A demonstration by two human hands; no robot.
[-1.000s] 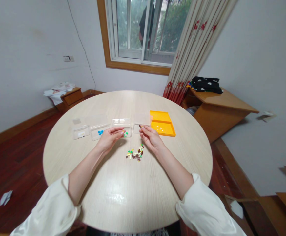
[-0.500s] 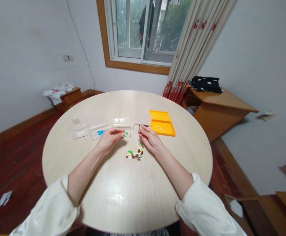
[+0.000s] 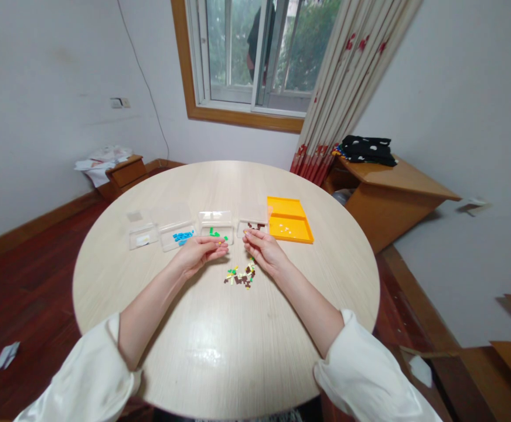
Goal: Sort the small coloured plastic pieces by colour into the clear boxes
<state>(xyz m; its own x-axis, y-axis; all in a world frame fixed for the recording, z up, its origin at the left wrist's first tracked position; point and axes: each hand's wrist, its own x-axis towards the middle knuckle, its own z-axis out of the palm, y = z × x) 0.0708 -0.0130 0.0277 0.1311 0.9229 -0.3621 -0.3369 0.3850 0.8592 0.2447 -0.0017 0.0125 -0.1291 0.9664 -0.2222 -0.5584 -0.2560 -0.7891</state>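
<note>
My left hand (image 3: 200,253) is closed in a pinch over the near edge of a clear box (image 3: 229,225) with green pieces. A tiny yellow brick (image 3: 220,242) shows at its fingertips. Level with it on the right, my right hand (image 3: 268,251) pinches something tiny and yellowish, mostly covered by the fingers. Between and just below the hands lies a loose pile of small building bricks (image 3: 242,279) in brown, green, yellow and cream. Blue bricks (image 3: 182,237) sit in another clear box, and brown bricks (image 3: 255,226) in the one behind my right hand.
An open yellow case (image 3: 298,238) with several white bits stands right of the clear boxes on the round table (image 3: 220,369). At the far left is a clear box (image 3: 143,242) with something white inside. A wooden desk (image 3: 396,187) with dark cloth stands beyond, right.
My left hand has lowered slightly and its lower fingers have straightened, uncovering more green and blue bricks. My right hand has shifted a little left. The pile looks the same.
</note>
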